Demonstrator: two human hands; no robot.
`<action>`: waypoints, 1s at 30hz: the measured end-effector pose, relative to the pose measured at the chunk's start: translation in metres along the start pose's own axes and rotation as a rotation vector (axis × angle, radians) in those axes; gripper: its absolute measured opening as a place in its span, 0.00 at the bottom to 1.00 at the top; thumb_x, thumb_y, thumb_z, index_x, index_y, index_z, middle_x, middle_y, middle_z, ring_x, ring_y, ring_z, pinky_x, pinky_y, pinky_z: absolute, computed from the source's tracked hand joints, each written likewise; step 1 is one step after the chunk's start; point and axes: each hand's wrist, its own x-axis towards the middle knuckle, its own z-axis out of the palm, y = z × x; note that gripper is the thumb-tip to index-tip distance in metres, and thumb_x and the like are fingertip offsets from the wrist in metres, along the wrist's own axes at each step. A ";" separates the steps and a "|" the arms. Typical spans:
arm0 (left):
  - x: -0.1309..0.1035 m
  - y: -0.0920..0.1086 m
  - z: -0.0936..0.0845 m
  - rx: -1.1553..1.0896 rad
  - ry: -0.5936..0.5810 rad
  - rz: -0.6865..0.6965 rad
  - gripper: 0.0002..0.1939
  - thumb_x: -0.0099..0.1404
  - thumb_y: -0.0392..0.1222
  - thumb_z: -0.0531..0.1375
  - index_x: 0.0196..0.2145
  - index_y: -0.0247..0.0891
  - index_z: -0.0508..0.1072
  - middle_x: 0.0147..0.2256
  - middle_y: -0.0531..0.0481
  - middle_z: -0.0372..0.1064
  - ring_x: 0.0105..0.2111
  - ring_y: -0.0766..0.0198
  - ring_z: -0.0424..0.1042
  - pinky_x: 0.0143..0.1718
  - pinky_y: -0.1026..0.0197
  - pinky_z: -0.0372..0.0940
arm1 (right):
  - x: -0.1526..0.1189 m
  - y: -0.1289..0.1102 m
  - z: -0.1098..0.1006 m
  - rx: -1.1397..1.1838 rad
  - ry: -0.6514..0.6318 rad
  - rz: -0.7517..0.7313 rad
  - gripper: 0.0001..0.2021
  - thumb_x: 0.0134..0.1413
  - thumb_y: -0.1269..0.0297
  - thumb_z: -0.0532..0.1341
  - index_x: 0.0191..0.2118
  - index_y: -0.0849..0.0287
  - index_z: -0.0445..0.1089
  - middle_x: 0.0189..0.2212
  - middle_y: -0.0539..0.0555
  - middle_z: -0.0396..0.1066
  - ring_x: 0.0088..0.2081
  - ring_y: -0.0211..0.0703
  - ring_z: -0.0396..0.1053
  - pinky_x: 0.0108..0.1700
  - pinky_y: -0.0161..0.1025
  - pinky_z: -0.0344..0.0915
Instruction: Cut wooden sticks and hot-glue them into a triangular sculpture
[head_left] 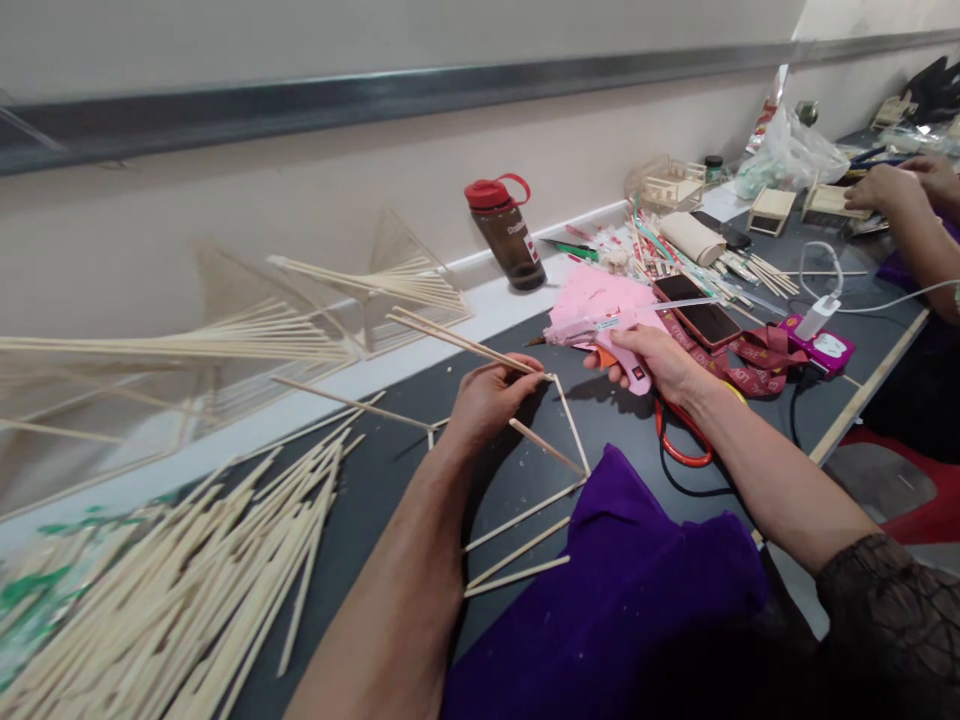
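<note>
Probably light and stiff but fragile at its joints (586, 478), the wooden stick frame (571, 427) is at the tabletop's (397, 500) near middle; its sticks (525, 516) seem the safest hold. The left hand (495, 398) pinches its far corner (551, 377); the right hand (656, 362) grips the pink glue gun (600, 328) by its handle (640, 375).

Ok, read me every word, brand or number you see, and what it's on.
Red lanyard: seemingly "LOVE", the rest blurred.
Bottle: white lettering, too blurred to read.
Glue gun: print too small to read.
Purple power block: print too small to read.
Red-and-silver packet: print too blurred.
</note>
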 end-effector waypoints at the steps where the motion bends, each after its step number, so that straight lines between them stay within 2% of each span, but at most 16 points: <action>1: 0.000 0.000 0.000 0.002 -0.001 -0.001 0.17 0.54 0.55 0.61 0.35 0.40 0.79 0.28 0.48 0.75 0.29 0.59 0.71 0.25 0.62 0.62 | 0.000 0.000 0.001 -0.016 0.017 -0.003 0.10 0.64 0.67 0.56 0.35 0.64 0.74 0.29 0.54 0.80 0.19 0.29 0.67 0.19 0.25 0.63; 6: 0.000 0.001 0.000 -0.015 0.004 -0.017 0.16 0.53 0.53 0.62 0.34 0.40 0.79 0.28 0.48 0.75 0.29 0.58 0.72 0.26 0.62 0.63 | -0.003 0.002 0.005 -0.078 0.105 -0.050 0.02 0.55 0.70 0.64 0.35 0.61 0.71 0.28 0.50 0.79 0.20 0.29 0.67 0.20 0.26 0.60; 10: -0.001 0.002 0.001 -0.028 0.000 -0.023 0.16 0.53 0.53 0.62 0.33 0.40 0.79 0.28 0.48 0.76 0.29 0.59 0.72 0.26 0.62 0.63 | -0.004 0.003 0.004 -0.148 0.125 -0.080 0.06 0.46 0.69 0.68 0.31 0.60 0.71 0.23 0.47 0.75 0.21 0.29 0.65 0.21 0.27 0.58; 15: -0.002 0.003 0.001 -0.036 0.011 -0.017 0.13 0.54 0.51 0.62 0.33 0.40 0.78 0.28 0.49 0.75 0.29 0.60 0.72 0.25 0.62 0.63 | -0.003 0.003 0.003 -0.155 0.123 -0.075 0.07 0.40 0.66 0.69 0.27 0.60 0.71 0.21 0.47 0.73 0.22 0.30 0.64 0.24 0.29 0.58; 20: -0.004 0.009 0.000 -0.082 0.002 -0.038 0.11 0.54 0.47 0.62 0.32 0.40 0.78 0.26 0.50 0.74 0.27 0.61 0.72 0.26 0.62 0.64 | 0.001 0.007 0.001 -0.207 0.097 -0.091 0.06 0.48 0.64 0.65 0.26 0.60 0.72 0.23 0.48 0.73 0.24 0.32 0.64 0.27 0.31 0.60; 24: -0.005 0.010 -0.001 -0.113 -0.001 -0.048 0.11 0.53 0.46 0.64 0.33 0.39 0.78 0.26 0.49 0.74 0.27 0.61 0.73 0.26 0.62 0.64 | 0.007 0.014 0.000 -0.363 0.100 -0.128 0.08 0.53 0.63 0.63 0.27 0.60 0.74 0.27 0.50 0.74 0.27 0.33 0.64 0.31 0.32 0.61; 30: -0.003 0.002 0.001 -0.122 0.011 -0.061 0.13 0.52 0.47 0.66 0.34 0.39 0.78 0.27 0.49 0.75 0.27 0.60 0.73 0.26 0.61 0.65 | 0.015 0.024 0.002 -0.524 0.136 -0.074 0.09 0.58 0.61 0.63 0.29 0.59 0.71 0.24 0.50 0.74 0.26 0.33 0.66 0.27 0.31 0.60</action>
